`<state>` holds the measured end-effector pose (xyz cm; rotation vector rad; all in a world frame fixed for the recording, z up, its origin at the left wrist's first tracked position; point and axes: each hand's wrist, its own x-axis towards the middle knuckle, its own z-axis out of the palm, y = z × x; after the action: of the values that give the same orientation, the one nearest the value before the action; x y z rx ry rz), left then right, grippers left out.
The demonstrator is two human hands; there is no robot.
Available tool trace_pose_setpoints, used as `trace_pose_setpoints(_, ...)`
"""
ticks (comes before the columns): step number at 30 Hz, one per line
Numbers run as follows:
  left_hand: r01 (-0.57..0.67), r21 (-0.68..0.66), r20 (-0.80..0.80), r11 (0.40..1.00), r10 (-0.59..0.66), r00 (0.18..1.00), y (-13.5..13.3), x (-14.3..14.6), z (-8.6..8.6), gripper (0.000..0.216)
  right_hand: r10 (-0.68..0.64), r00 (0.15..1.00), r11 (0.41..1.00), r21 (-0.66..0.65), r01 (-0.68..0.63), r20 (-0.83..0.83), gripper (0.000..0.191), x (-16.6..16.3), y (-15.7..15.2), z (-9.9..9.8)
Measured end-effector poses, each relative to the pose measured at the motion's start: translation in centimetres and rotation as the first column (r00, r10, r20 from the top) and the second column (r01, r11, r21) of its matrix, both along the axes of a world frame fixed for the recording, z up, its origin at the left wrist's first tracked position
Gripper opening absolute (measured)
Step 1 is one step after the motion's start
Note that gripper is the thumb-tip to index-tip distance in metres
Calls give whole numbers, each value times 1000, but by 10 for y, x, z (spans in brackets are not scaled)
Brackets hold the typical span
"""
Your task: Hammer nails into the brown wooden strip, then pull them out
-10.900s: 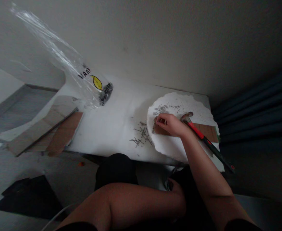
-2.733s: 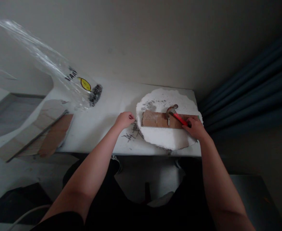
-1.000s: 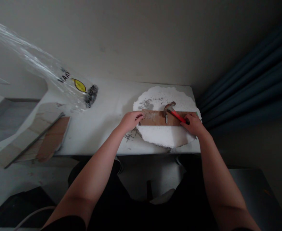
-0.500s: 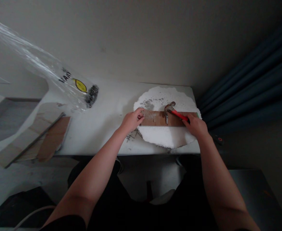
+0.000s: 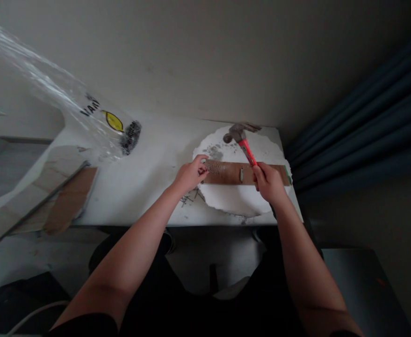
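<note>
My right hand (image 5: 271, 183) is wrapped round the red handle of a claw hammer (image 5: 247, 152), its grey head raised over the far part of a white ragged-edged slab (image 5: 226, 201). Across that slab lies a brown board (image 5: 228, 178), its left part marked with many small dots. My left hand (image 5: 190, 175) is at the board's left end, fingers curled together in a pinch; what they hold, if anything, is too small to make out. A small pale piece (image 5: 241, 174) sits on the board between both hands.
Several nails (image 5: 187, 199) lie on the white table (image 5: 138, 196) near my left wrist. Clear plastic wrap with a yellow print (image 5: 113, 121) hangs at the left, above leaning boards (image 5: 68, 196). A dark blue curtain (image 5: 359, 121) borders the right side.
The hammer has been lifted off the board, its head swinging up and away from me. My right hand has shifted left. My left hand stays at the board's left end.
</note>
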<state>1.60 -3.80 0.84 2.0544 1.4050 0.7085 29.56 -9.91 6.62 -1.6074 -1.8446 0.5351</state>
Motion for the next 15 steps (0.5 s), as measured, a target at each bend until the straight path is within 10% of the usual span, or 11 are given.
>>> trace_pose_setpoints(15,-73,-17,-5,997,73,997,0,1,-1,59,147,972,978,-173,-115,182,31,-36,-35,29)
